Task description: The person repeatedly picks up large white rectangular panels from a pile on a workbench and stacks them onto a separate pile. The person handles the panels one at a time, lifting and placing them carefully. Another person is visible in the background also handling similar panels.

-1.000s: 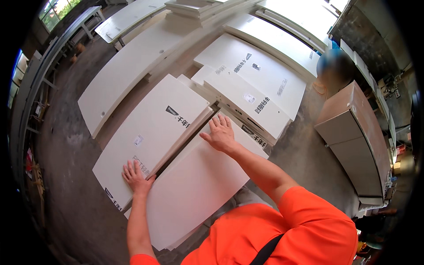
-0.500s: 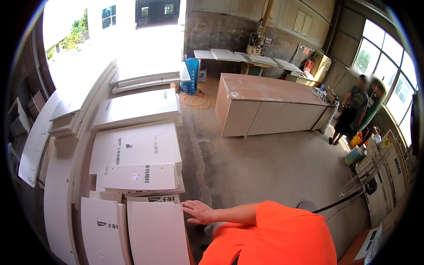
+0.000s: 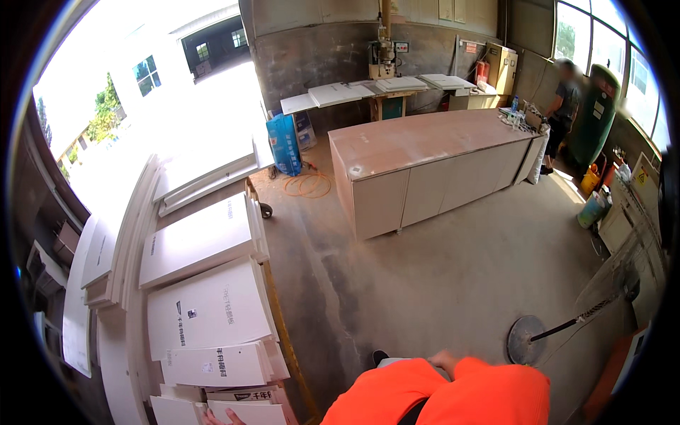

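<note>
At the lower left, my left hand (image 3: 224, 417) shows only in part above the picture's edge. Its fingers and thumb straddle the left edge of a white panel (image 3: 258, 413), which lies on top of a low stack. My right hand (image 3: 444, 360) is close in front of my body, beside the orange sleeve. Motion smears it, and its fingers do not show clearly; I see nothing in it. Just beyond the held panel lies a narrower printed white board (image 3: 237, 363), with a larger printed board (image 3: 209, 304) behind it.
More stacked boards (image 3: 202, 237) run up the left side. A long box-like workbench (image 3: 425, 145) stands ahead on the concrete floor, an orange hose (image 3: 307, 185) left of it. At right are a round metal base (image 3: 525, 340), a green tank (image 3: 595, 110) and a person (image 3: 564, 99).
My right hand has left the panel edge and drawn back to my body. My left hand has come into view at the panels. The view has shifted; the person at right has turned.
</note>
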`<control>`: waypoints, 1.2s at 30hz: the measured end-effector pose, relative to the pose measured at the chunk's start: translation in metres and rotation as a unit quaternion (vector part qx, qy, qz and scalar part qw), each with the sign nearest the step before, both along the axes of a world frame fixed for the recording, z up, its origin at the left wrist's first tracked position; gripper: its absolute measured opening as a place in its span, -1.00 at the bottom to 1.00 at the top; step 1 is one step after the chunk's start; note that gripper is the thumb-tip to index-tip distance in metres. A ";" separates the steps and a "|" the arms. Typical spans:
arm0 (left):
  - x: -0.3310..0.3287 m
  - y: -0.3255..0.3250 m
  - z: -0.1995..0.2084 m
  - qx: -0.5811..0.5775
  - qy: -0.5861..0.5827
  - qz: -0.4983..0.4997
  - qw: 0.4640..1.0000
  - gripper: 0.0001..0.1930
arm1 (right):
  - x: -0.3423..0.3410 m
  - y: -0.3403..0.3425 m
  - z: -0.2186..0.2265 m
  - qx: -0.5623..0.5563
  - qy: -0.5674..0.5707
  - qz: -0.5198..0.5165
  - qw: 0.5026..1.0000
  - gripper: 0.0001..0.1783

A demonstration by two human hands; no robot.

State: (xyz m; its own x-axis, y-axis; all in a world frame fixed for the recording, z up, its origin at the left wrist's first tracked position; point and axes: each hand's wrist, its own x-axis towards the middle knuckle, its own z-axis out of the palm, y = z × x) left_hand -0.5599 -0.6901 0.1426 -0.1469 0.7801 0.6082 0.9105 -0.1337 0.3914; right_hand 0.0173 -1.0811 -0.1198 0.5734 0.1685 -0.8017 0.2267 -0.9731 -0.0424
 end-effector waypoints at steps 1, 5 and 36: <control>0.050 0.018 0.013 -0.035 -0.040 -0.076 0.996 -0.27 | 0.017 0.025 0.008 0.022 0.015 0.009 1.000 -0.36; 0.220 0.056 0.038 -0.134 -0.202 -0.191 0.951 -0.45 | 0.085 0.159 0.064 0.183 0.046 0.031 0.981 -0.35; 0.797 0.677 0.061 -0.266 -0.165 -0.440 0.842 -0.49 | 0.532 0.804 0.108 0.287 0.168 -0.139 0.933 -0.66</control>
